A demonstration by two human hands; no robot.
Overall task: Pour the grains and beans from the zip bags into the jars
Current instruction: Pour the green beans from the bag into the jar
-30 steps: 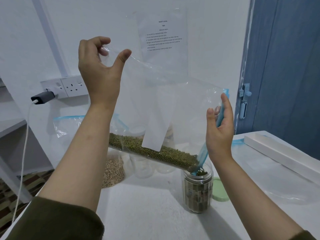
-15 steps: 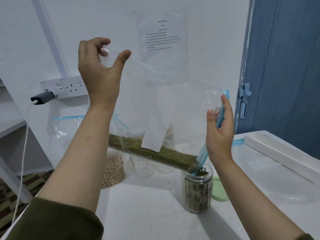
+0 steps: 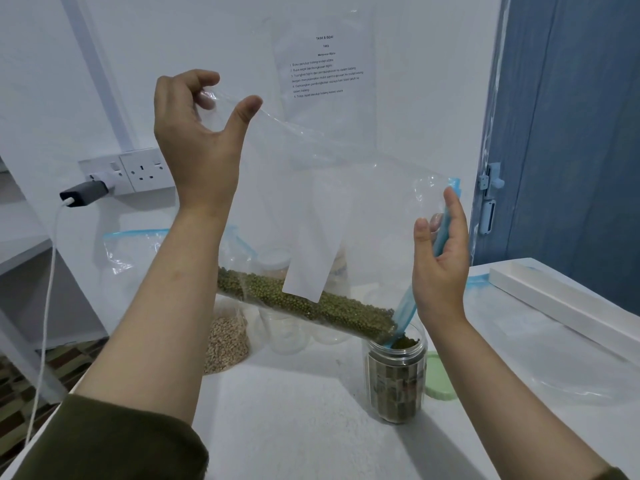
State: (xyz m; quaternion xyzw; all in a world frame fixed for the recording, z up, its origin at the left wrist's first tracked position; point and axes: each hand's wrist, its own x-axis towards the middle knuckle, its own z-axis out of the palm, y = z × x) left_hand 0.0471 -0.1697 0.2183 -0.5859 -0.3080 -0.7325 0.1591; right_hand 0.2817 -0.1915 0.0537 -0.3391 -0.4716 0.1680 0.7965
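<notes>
A large clear zip bag [image 3: 346, 188] hangs tilted over the table, with green mung beans [image 3: 311, 303] lying along its lower edge. My left hand [image 3: 197, 140] pinches the bag's raised bottom corner high up. My right hand [image 3: 440, 265] holds the blue zip edge on the right. The low corner of the bag's mouth dips into a clear jar [image 3: 396, 379] that is nearly full of green beans. A pale green lid [image 3: 438, 379] lies on the table just right of the jar.
Behind stand a bag of beige grains [image 3: 225, 341], several empty clear jars [image 3: 287, 334] and another blue-zipped bag [image 3: 131, 251]. An empty bag [image 3: 581, 372] and a white tray [image 3: 568, 303] lie on the right. A wall socket with a charger [image 3: 86, 194] is at left.
The line of beans in the bag has slid slightly down toward the jar. Both hands stay in nearly the same place.
</notes>
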